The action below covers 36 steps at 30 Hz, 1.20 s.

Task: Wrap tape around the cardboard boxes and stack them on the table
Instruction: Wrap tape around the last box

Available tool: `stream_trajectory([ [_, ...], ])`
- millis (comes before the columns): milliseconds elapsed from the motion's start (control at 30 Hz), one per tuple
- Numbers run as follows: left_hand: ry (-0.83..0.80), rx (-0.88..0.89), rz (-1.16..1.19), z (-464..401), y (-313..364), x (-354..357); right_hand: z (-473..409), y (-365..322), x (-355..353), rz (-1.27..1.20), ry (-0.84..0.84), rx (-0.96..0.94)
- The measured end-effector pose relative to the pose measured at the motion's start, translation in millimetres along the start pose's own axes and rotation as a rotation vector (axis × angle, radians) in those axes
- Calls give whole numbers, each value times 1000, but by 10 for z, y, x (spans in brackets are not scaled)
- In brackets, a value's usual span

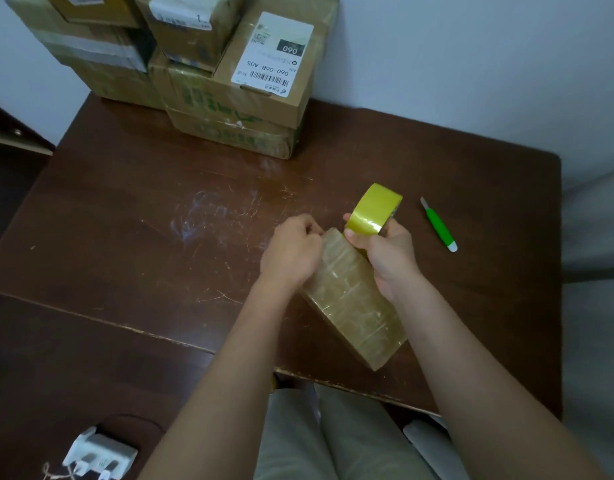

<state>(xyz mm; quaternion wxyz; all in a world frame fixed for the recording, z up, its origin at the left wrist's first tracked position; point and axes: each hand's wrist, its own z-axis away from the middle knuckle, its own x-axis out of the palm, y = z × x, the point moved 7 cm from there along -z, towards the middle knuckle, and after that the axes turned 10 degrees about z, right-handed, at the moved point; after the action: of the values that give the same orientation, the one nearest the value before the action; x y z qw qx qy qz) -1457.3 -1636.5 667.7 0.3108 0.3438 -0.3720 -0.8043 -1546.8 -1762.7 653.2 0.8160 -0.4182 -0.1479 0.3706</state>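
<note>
Over the taped box [354,303], right hand [385,252] grips tape roll [373,211], fingers curled round it; left hand [291,251] pinches the box's far edge.

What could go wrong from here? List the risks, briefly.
1. The cardboard box overhangs the table edge; pulling tape could tip it off.
2. The right hand grips the tape roll close to the left hand; tape may stick to fingers.
3. The green cutter lies by the right hand; it might get knocked.
</note>
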Motion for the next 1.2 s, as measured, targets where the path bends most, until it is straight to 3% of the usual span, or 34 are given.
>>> stream_trajectory([
  [67,209,37,-374,68,138,101,-19,30,6,-19,0,9],
  [167,308,194,-582,162,213,318,-47,55,-7,-19,15,-1],
  [367,322,-31,-564,53,188,269,-26,14,-42,32,44,-50],
  [433,288,-56,-570,-6,165,296,-39,57,-67,-54,62,7],
  [533,260,-35,-535,-48,147,252,-9,85,-44,-323,-51,125],
  [700,214,34,-553,-80,153,223,29,85,-116,-222,-222,45],
  [800,212,120,-420,-61,243,181,102,-36,-134,-174,-163,-139],
  [967,131,372,105,-131,208,95,414,-429,33,87,-81,-512],
  [1033,68,327,245,-162,117,33,498,-378,140,179,-35,-553],
  [1200,-245,-36,366,-105,-181,-19,594,-130,384,228,-30,-561],
])
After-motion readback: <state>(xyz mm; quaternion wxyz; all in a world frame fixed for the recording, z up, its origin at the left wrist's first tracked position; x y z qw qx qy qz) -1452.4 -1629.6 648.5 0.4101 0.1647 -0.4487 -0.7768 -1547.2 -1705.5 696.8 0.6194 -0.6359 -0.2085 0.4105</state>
